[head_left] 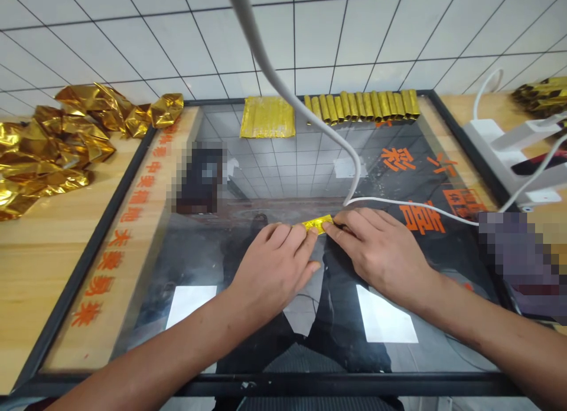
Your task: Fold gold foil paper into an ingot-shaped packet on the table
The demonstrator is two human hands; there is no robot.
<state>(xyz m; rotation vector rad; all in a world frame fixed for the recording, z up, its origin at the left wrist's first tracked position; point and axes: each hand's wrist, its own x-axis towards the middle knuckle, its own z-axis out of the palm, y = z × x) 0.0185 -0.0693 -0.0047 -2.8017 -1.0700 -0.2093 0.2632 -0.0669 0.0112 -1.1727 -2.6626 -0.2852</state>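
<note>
A small strip of gold foil paper [317,224] lies on the glass tabletop [266,180] between my two hands. My left hand [272,263] rests palm down with its fingers pressed together on the strip's left end. On the strip's right end, my right hand [376,248] presses its fingertips, also palm down. Most of the strip is hidden under the fingers.
A row of folded gold rolls [363,105] and a flat stack of gold sheets [267,117] lie along the far edge. Crumpled gold foil [57,145] is heaped at the left. A white cable [283,86] crosses the glass toward a white power strip [509,157] at right.
</note>
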